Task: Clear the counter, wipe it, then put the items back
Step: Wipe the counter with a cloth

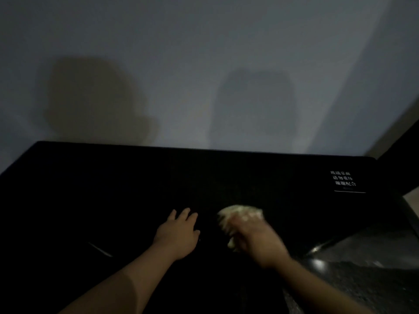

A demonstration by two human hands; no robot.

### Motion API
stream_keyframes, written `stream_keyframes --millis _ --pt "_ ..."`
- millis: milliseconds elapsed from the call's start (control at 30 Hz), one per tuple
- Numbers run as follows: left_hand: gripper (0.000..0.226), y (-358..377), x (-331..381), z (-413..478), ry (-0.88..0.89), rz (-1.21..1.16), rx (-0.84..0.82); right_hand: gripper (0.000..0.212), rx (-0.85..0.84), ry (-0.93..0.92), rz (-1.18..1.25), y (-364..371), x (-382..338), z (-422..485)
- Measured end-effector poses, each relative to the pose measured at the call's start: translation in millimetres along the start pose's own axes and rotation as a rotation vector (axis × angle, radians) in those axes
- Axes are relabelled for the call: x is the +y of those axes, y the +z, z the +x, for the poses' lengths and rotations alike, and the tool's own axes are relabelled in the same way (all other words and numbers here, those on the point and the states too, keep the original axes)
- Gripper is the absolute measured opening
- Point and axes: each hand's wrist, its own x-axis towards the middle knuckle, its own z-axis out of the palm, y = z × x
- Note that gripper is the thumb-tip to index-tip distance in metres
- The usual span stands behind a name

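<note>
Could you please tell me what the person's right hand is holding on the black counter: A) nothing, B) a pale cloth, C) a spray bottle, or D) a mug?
B: the right hand grips a pale, crumpled cloth on the black counter, while the left hand rests open to its left.
</note>
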Motion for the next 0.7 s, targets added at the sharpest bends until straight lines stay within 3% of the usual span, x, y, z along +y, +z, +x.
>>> stream_keyframes --millis 33,100,167,233,300,367,433,533,600,633,700 --pt "0.064 -0.7 2.0 1.9 0.001 0.010 -0.020 0.069 0.068 0.130 -0.021 -4.5 26.6 1.8" --pt "0.071 -1.6 4.5 4.8 -0.008 0.016 -0.038 0.067 0.037 0.460 -0.031 -13.9 61.9 2.6" --pt "0.073 -3.5 4.2 8.0 -0.001 0.041 -0.032 0.056 0.058 0.655 -0.051 -8.4 52.7 12.6" --pt "0.073 -5.2 4.0 12.6 0.020 0.050 -0.034 0.057 0.100 0.510 -0.034 5.8 14.7 19.6" --pt "0.072 -7.3 4.8 18.7 0.027 0.059 -0.031 0.065 -0.062 0.203 0.030 17.2 -20.2 12.4" --pt "0.073 -10.6 5.8 23.9 0.031 0.059 -0.029 0.076 -0.139 0.058 0.046 13.0 -18.6 7.2" --pt "0.076 -14.6 6.3 27.1 0.039 0.045 -0.058 0.069 -0.029 0.131 0.046 1.1 14.8 15.6" --pt "0.084 -19.2 7.3 30.7 0.021 0.004 -0.114 0.054 0.096 0.506 0.031 -20.1 62.7 28.3" --pt "0.088 -24.7 8.9 34.6 0.003 -0.026 -0.137 0.052 0.125 0.725 0.024 -20.0 57.8 39.7" --pt "0.090 -28.6 9.9 37.3 -0.003 -0.043 -0.158 0.053 0.134 0.740 0.003 -14.1 44.4 46.3" --pt "0.095 -35.5 11.8 44.4 -0.018 -0.058 -0.195 0.056 0.092 0.510 -0.005 4.7 11.0 53.2"
